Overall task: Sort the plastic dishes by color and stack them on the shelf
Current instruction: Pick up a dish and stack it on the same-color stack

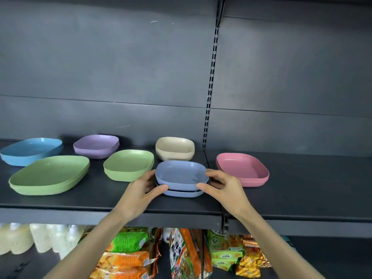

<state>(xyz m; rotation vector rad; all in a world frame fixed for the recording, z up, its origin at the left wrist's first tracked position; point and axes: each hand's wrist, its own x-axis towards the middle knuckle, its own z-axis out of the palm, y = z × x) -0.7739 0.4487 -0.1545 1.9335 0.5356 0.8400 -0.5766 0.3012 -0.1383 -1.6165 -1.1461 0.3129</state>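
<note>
head cam, left hand [144, 190] and right hand [221, 187] gripping the top grey-blue dish [181, 173], fingers [214, 174] curled round its side rims, dish sat on its matching stack [182, 193] near the shelf [100, 200] front, between green stack [128, 166] and pink stack [243, 168]

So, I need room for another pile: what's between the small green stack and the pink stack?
In the head view, the grey-blue stack fills that gap, left hand and right hand gripping its sides.
</note>
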